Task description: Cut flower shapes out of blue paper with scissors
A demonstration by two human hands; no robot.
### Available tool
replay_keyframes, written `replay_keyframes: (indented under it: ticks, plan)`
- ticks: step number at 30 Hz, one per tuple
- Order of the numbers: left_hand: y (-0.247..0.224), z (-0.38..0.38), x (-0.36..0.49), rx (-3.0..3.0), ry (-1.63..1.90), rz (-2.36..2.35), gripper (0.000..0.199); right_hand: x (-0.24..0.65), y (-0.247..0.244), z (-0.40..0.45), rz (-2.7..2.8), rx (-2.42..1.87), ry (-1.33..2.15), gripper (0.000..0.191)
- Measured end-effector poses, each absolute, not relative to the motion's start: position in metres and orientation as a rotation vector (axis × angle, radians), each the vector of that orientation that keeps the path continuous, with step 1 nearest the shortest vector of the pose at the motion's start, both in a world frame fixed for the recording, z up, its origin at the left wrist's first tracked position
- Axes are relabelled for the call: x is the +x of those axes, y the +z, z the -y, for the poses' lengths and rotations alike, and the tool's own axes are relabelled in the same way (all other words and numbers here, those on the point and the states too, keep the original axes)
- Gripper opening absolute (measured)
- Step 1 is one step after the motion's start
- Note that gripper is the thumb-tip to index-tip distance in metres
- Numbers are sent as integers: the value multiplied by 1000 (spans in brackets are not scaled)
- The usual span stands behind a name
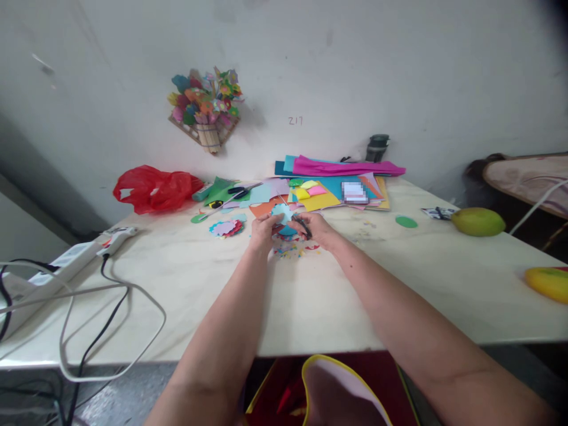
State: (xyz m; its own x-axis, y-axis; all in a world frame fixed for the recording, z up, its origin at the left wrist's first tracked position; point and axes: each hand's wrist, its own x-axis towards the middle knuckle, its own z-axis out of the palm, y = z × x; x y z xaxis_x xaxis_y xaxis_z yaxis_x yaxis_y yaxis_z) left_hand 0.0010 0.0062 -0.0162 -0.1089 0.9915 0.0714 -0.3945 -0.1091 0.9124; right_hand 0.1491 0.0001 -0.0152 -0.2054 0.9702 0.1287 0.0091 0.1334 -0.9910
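- Plainly, the light-blue paper piece with a scalloped edge (280, 211) looks flat and thin, held above the pale table (310, 307) between both hands.
- The left hand (266, 228) is closed in a pinch on its left side.
- The right hand (316, 228) is curled around one pair of black-handled scissors (302, 225), close against the paper's right side; how wide the blades stand is too small to tell.
- Just below the grip lie many tiny multicoloured paper scraps (290, 251), too many to count.
- Left of the grip: one stack of scalloped paper shapes (226, 227), lilac on top; beyond it, a second pair of scissors with dark handles (238, 191) and one red plastic bag (155, 188).
- Right of the grip: one green paper disc (406, 222) and, farther out, two yellowish fruits (478, 221).
- Beyond the grip: several coloured sheets (317, 197).
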Motion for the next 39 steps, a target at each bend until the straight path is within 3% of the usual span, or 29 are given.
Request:
replay_keyframes:
  ticks: [11, 23, 31, 39]
  plan:
    - [-19, -8, -7, 1012, 1420, -855, 32, 155, -7, 3, 1317, -1047, 1248, 30]
    - [-16, -3, -7, 1162, 1202, -856, 28, 163, 0, 4, 1197, -910, 1256, 47]
    - [-15, 3, -3, 1248, 988, -858, 26, 165, -4, 3, 1282, -894, 1272, 41]
    - [-18, -3, -6, 1242, 1121, -842, 30, 164, -8, -1, 1283, -909, 1227, 34]
